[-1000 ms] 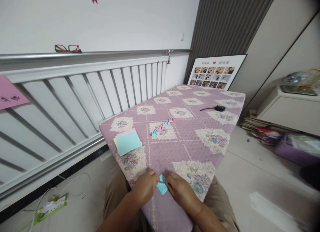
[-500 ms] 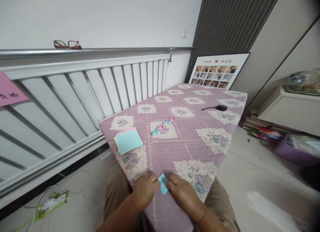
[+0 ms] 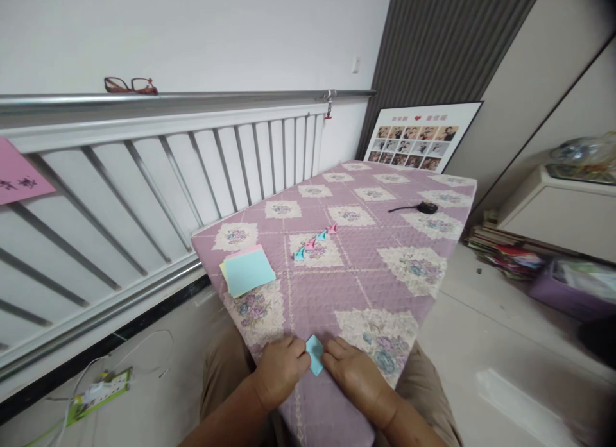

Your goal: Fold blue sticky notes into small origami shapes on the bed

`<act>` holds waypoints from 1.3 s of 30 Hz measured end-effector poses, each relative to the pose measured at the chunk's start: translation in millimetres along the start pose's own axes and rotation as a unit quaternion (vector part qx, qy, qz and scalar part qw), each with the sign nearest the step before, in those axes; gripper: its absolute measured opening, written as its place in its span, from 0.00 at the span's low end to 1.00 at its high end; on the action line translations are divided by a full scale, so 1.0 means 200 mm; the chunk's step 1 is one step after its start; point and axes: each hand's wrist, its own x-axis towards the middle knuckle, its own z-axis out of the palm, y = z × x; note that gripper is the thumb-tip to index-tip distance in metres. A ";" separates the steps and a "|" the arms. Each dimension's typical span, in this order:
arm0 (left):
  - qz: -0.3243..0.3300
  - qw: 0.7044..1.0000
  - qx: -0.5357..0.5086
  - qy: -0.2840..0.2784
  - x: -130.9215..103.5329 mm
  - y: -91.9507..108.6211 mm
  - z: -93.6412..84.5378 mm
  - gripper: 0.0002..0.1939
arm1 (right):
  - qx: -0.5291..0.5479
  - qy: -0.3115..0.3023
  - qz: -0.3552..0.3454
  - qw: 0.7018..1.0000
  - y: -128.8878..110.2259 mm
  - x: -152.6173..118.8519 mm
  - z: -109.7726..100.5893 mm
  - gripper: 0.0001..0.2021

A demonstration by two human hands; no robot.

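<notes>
1. Pale blue paper lies between our hands: a small folded sheet (image 3: 314,356), roughly a diamond, flat on the narrow near end of the table (image 3: 332,412), between its two side edges. One point faces away from us, one towards us.
2. Our left hand (image 3: 283,367) is closed on the sheet's left side and our right hand (image 3: 356,373) on its right, fingers bent and bunched together. We cannot see the fingertips well enough to tell how hard they press.
3. Four small folded pieces look done to us. They stand in a slanting row, blue (image 3: 299,254), pink (image 3: 310,244), blue (image 3: 321,236), pink (image 3: 332,229), well in from the table's edges. They have raised, pointed parts, though we cannot make out each crease.
4. Compared with those, we judge the sheet in our hands only part-way along: it looks flat, with no raised points, so shaping seems left to do.
5. Near the table's left corner we have a stack of flat sheets (image 3: 249,270), pale blue on top, with pink and yellow edges peeping out (slightly fanned, not squared up). How many there are, or whether all are meant for folding, we cannot tell.
6. Under everything we see a mauve quilted tablecloth (image 3: 327,290), its puckered surface set with cream, ragged-edged floral patches. The paper looks smooth and matt against it.
</notes>
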 end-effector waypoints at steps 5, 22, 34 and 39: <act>-0.003 1.000 0.010 0.003 0.00 0.01 -0.01 0.08 | -0.005 -0.005 -0.003 1.000 0.00 -0.01 0.00 0.15; -0.054 0.998 0.005 -0.035 -0.08 0.14 -0.12 0.18 | 0.031 0.036 0.063 0.997 -0.07 -0.11 0.00 0.13; -0.081 0.996 -0.047 -0.016 -0.10 0.14 -0.07 0.15 | 0.088 -0.025 0.099 0.991 -0.23 -0.14 0.15 0.39; -0.109 0.992 -0.060 -0.008 -0.12 0.14 -0.04 0.16 | 0.113 -0.051 0.098 0.987 -0.21 -0.16 0.16 0.43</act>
